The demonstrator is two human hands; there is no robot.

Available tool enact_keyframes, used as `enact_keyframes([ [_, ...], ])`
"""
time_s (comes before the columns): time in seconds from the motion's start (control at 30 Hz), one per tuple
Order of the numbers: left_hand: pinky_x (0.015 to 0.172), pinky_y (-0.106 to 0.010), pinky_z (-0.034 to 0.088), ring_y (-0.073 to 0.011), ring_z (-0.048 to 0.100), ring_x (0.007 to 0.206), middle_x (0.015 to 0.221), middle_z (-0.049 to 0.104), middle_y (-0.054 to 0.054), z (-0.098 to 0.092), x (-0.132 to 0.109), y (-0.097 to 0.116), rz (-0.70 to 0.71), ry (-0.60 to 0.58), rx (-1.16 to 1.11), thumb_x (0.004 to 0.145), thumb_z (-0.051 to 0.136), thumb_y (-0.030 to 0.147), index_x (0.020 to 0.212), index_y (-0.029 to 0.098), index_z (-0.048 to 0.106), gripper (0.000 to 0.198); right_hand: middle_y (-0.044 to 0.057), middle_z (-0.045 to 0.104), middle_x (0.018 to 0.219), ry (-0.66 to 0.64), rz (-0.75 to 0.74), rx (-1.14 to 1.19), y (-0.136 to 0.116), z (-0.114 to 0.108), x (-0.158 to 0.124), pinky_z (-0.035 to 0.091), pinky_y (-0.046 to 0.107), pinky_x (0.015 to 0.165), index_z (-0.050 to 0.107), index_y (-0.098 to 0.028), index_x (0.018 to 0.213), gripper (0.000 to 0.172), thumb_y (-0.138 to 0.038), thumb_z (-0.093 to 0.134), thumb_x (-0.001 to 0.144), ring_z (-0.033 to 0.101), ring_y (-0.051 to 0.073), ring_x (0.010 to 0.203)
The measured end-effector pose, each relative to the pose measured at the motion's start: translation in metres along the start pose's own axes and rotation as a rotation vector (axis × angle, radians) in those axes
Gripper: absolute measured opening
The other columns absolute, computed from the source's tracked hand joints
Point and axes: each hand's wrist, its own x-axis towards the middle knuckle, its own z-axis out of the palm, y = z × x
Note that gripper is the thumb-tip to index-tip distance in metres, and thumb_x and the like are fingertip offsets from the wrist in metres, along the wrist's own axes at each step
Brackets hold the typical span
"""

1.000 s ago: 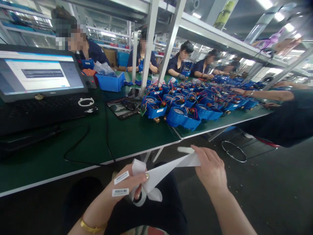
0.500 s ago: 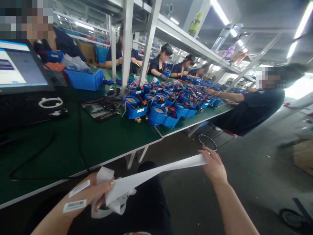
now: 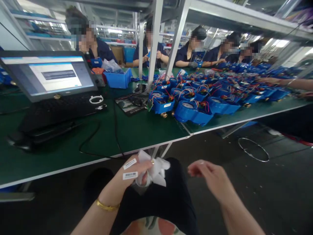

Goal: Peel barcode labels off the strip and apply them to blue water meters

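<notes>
My left hand (image 3: 138, 171), low in the middle of the view, is closed around a crumpled, looped white paper strip (image 3: 160, 171). Two small white barcode labels (image 3: 130, 175) are stuck across the back of this hand. To the right, above the floor and apart from the strip, my right hand (image 3: 210, 178) is loosely closed, its fingers curled together; nothing shows in it. Beyond my hands, blue meter housings (image 3: 193, 112) with round dials and coloured wires crowd the green workbench (image 3: 137, 130).
An open laptop (image 3: 58, 76) stands at the left, a white ring (image 3: 96, 99) on it. Black cables (image 3: 116, 130) cross the bench near its front edge. A blue bin (image 3: 118, 79) and metal shelf posts (image 3: 155, 42) stand farther back. Several co-workers sit opposite; another's arm (image 3: 293, 83) reaches in from the right.
The strip was stretched between both hands; now my right hand is off it and the strip is bunched in my left. The view has swung left, showing more of the laptop.
</notes>
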Motion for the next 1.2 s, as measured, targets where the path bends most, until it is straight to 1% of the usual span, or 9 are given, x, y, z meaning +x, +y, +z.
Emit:
enact_keyframes([
  [0.1,0.037,-0.019,0.032,-0.0097,0.041,0.032,0.036,0.048,-0.001,0.009,-0.001,0.006,0.0,0.018,0.015,0.07,0.062,0.06,0.06,0.013,0.057,0.048,0.008,0.064,0.081,-0.144,-0.089,0.188,-0.034,0.071,0.002,0.048,0.029,0.065,0.072,-0.016,0.087,0.05,-0.058,0.046,0.087,0.058,0.018,0.071],
  [0.23,0.037,-0.02,0.034,-0.0112,0.044,0.034,0.039,0.051,-0.002,0.012,-0.004,0.004,0.003,0.008,0.02,0.067,0.063,0.063,0.064,0.012,0.058,0.052,0.009,0.067,0.088,-0.196,-0.081,0.324,-0.051,0.104,0.016,0.05,0.03,0.067,0.067,-0.014,0.102,0.05,-0.056,0.064,0.076,0.061,0.02,0.077],
  [0.33,0.037,-0.019,0.033,-0.0107,0.044,0.033,0.039,0.051,-0.002,0.01,-0.004,-0.002,0.018,0.022,0.012,0.068,0.062,0.063,0.066,0.012,0.057,0.051,0.013,0.061,0.113,-0.217,-0.124,0.355,-0.053,0.103,0.021,0.051,0.033,0.078,0.062,-0.016,0.113,0.051,-0.053,0.064,0.077,0.059,0.023,0.098],
  [0.4,0.036,-0.019,0.033,-0.0104,0.044,0.033,0.04,0.051,-0.002,0.007,-0.003,-0.007,0.023,0.012,0.0,0.069,0.062,0.061,0.066,0.012,0.058,0.05,0.012,0.056,0.124,-0.255,-0.191,0.335,-0.055,0.099,0.023,0.048,0.035,0.085,0.065,-0.018,0.104,0.041,-0.049,0.066,0.077,0.055,0.024,0.107],
  [0.53,0.033,-0.018,0.032,-0.0109,0.045,0.033,0.042,0.052,-0.003,0.002,0.0,-0.017,-0.01,-0.056,-0.029,0.066,0.067,0.06,0.065,0.01,0.059,0.05,0.009,0.065,0.099,-0.278,-0.213,0.318,-0.053,0.086,0.028,0.045,0.035,0.086,0.06,-0.016,0.072,0.032,-0.047,0.065,0.079,0.057,0.023,0.099],
  [0.7,0.033,-0.019,0.033,-0.0104,0.044,0.034,0.045,0.052,-0.002,-0.009,-0.005,-0.014,-0.012,-0.147,-0.064,0.061,0.071,0.061,0.07,0.01,0.06,0.053,0.007,0.063,0.093,-0.241,-0.18,0.326,-0.046,0.063,0.036,0.046,0.028,0.068,0.057,-0.017,0.077,0.037,-0.053,0.061,0.08,0.058,0.018,0.081],
  [0.83,0.036,-0.019,0.032,-0.0093,0.044,0.035,0.045,0.052,-0.001,-0.014,-0.009,-0.009,0.027,-0.165,-0.04,0.064,0.068,0.058,0.068,0.01,0.061,0.048,0.005,0.06,0.078,-0.322,-0.166,0.255,-0.048,0.051,0.036,0.042,0.025,0.058,0.058,-0.015,0.079,0.035,-0.05,0.059,0.081,0.054,0.014,0.066],
  [1.0,0.038,-0.019,0.031,-0.0099,0.043,0.035,0.041,0.051,-0.002,-0.012,-0.008,-0.009,0.047,-0.182,0.024,0.066,0.065,0.054,0.063,0.011,0.06,0.043,0.002,0.058,0.072,-0.446,-0.179,0.101,-0.062,0.052,0.032,0.039,0.023,0.055,0.061,-0.013,0.083,0.023,-0.036,0.058,0.08,0.051,0.012,0.063],
  [1.2,0.037,-0.019,0.031,-0.0106,0.045,0.036,0.041,0.051,-0.002,-0.007,-0.009,-0.008,0.025,-0.169,0.084,0.067,0.066,0.05,0.057,0.013,0.058,0.04,-0.003,0.054,0.062,-0.48,-0.214,-0.084,-0.082,0.063,0.028,0.031,0.021,0.051,0.062,-0.014,0.073,0.015,-0.027,0.057,0.08,0.044,0.009,0.056],
])
